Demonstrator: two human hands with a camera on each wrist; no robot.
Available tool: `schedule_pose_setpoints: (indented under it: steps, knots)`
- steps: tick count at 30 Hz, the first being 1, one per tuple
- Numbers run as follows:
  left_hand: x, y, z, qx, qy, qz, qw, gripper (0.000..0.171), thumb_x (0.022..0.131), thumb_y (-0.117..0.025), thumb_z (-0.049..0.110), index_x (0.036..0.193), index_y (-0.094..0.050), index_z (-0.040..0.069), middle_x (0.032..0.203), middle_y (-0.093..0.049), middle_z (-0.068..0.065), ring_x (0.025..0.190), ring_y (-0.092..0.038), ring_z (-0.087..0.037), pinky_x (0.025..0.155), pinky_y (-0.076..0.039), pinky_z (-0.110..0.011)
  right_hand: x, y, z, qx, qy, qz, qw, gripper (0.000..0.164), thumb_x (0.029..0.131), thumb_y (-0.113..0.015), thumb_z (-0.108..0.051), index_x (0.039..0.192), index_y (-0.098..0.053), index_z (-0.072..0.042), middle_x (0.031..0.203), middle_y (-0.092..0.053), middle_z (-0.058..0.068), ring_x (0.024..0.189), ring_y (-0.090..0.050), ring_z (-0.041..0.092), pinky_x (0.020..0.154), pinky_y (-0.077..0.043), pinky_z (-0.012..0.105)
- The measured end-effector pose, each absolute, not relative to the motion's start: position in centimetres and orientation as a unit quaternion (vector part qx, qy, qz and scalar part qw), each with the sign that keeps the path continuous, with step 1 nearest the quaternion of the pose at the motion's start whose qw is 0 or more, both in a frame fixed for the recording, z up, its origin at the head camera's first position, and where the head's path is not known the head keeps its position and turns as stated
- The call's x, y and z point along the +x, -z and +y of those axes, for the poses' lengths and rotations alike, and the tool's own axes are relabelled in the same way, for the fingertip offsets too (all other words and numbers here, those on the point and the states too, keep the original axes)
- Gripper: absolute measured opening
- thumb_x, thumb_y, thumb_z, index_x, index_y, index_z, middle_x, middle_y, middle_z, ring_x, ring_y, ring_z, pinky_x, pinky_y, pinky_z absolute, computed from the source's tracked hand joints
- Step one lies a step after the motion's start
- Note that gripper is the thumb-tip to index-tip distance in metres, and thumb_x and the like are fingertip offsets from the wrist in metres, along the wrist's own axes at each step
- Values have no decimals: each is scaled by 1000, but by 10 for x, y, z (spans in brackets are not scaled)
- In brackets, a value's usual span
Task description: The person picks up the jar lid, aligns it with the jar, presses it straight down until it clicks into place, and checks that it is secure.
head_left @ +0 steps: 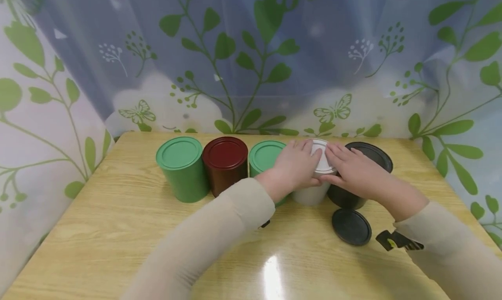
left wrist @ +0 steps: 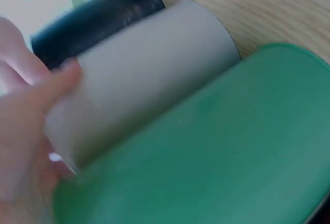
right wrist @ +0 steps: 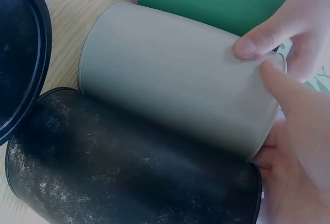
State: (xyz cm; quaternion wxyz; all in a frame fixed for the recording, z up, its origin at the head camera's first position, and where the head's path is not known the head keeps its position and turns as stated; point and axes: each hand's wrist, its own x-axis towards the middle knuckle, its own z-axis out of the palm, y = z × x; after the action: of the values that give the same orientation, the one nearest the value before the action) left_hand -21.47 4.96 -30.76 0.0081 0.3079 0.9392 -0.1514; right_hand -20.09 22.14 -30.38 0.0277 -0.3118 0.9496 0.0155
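Note:
A light grey can (head_left: 310,197) with a white lid (head_left: 323,164) stands right of the middle in the head view. My left hand (head_left: 295,166) lies over the lid's left part, its thumb (left wrist: 59,84) against the can's wall just below the rim. From the right, my right hand (head_left: 358,174) lays fairly straight fingers on the same lid, while its thumb (right wrist: 281,85) touches the wall near the top. Both hands press at this rim. The right wrist view shows the two thumbs close together on the can.
Left of the grey can stand a green can (head_left: 263,157), a dark red can (head_left: 225,154) and another green can (head_left: 184,178). A black can (head_left: 347,197) stands on its right. A loose round black lid (head_left: 351,227) lies in front on the wooden table (head_left: 219,256). Behind hangs a leaf-patterned curtain (head_left: 243,95).

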Motion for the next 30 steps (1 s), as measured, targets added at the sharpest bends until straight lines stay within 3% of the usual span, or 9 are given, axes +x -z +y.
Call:
schedule_pose_setpoints:
  steps: [5,16,21,30]
  knots:
    - [-207,311,49,294,189,937,-9,79,91,-36,63,150,-20,13,153,-19,-14,139,-19,-23,111,-18,-34,-197,303,221,-303,-5,953,24,76,95,-47,-46,141,-27,11,146,-23,29,135,-20,42,101,-22,63]
    - [-201,314,45,290,203,934,-44,75,92,-38,61,148,-28,12,149,-28,-14,137,-26,-23,110,-20,-34,-184,303,217,-326,-53,944,-27,47,96,-52,-22,129,-46,11,135,-40,32,127,-36,44,96,-33,60]
    - [-193,311,42,271,251,927,-65,66,95,-36,57,147,-32,16,143,-40,-15,133,-32,-25,111,-17,-37,-185,304,217,-330,-46,942,-31,46,96,-53,-21,129,-47,10,135,-41,32,127,-36,44,96,-34,60]
    - [-187,314,43,266,269,923,-72,62,98,-31,52,149,-25,17,144,-37,-17,135,-30,-27,111,-17,-38,-181,302,227,-367,18,930,-18,50,92,-60,-22,137,-47,-4,132,-39,35,122,-36,52,92,-35,62]
